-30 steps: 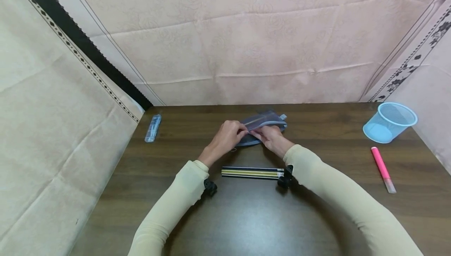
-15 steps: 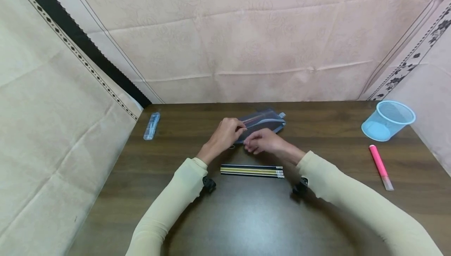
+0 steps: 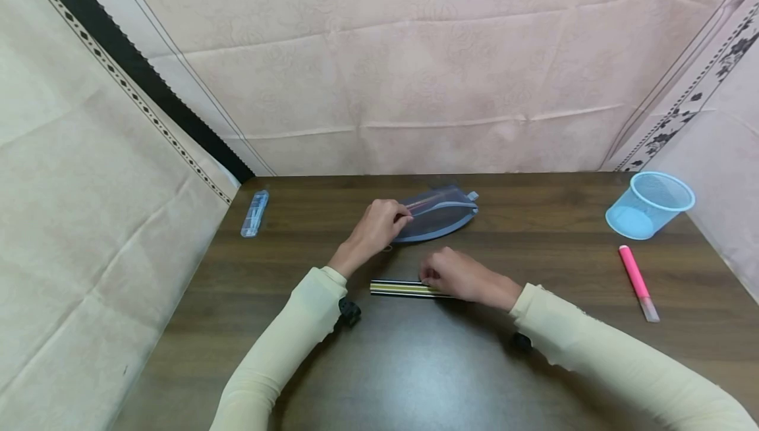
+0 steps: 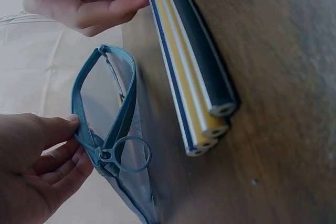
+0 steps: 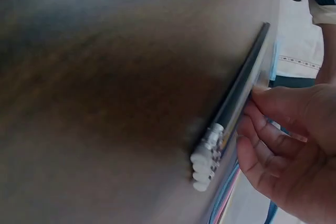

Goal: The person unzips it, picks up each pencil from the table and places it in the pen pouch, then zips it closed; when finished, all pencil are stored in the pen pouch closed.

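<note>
Left hand (image 3: 373,225) pinches pouch (image 3: 443,221) by its rim, near table (image 3: 320,233) back edge. Right hand (image 3: 459,275), fingers bent, touches far side of pencils (image 3: 398,288), frontward of pouch; gripped or not, cannot tell

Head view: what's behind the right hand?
The right end of the pencils, on the table. The right hand hides it there; the right wrist view shows white erasers. Table under the pencils is covered.

On the counter (image 3: 415,372), pencils (image 3: 394,288) lie before the zip pouch (image 3: 441,221); a small object (image 3: 255,213) lies well left, a cup (image 3: 637,217) well right, with a marker (image 3: 638,283) before it.
</note>
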Demonstrator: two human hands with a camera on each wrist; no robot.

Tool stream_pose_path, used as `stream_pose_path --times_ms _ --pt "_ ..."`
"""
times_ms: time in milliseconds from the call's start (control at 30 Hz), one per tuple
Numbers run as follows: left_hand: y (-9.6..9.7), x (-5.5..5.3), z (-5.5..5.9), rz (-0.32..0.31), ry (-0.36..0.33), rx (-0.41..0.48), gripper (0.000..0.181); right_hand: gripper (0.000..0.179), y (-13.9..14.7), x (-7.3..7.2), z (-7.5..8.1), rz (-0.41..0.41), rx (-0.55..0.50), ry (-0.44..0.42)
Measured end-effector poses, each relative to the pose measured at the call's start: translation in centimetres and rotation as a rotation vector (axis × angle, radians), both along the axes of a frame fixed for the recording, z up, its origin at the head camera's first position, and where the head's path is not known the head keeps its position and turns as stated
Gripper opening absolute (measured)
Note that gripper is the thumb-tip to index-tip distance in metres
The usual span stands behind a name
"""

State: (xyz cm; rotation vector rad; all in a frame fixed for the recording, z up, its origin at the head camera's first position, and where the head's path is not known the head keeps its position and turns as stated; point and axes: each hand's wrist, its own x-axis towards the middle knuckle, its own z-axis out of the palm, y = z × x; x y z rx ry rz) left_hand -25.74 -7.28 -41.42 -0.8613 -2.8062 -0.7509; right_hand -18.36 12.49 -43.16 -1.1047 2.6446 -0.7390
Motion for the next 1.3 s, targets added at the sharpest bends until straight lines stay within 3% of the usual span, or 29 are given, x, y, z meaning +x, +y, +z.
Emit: stream_pose_path --times_ms 267,567,767,900,1033,1200,1300 --pt "0.0 0.0 -0.1 -0.013 0.012 -0.004 0.018 0.02 -0.1 0.1 0.0 -0.012 0.027 0.029" --pt "-0.1 0.0 -0.3 -0.006 0.004 0.006 0.017 0.02 -0.5 0.2 -0.1 -0.035 0.149 0.192" --pt "0.0 0.0 -0.4 0.0 -0.003 0.011 0.017 0.011 -0.8 0.3 -0.4 -0.014 0.272 0.298" --pt "0.0 0.0 -0.5 0.001 -0.01 0.009 0.018 0.01 -0.7 0.3 -0.2 -0.005 0.323 0.324" --pt "0.0 0.0 -0.5 -0.005 -0.006 0.012 0.018 0.007 -0.2 0.0 0.5 0.033 0.297 0.291" --pt "0.0 -0.1 -0.4 0.004 0.008 0.016 0.017 0.01 0.8 -0.8 2.2 0.127 0.148 0.105" --pt "0.0 -0.2 -0.4 0.01 0.005 0.014 0.017 0.008 1.4 -1.2 3.5 0.18 0.111 0.006"
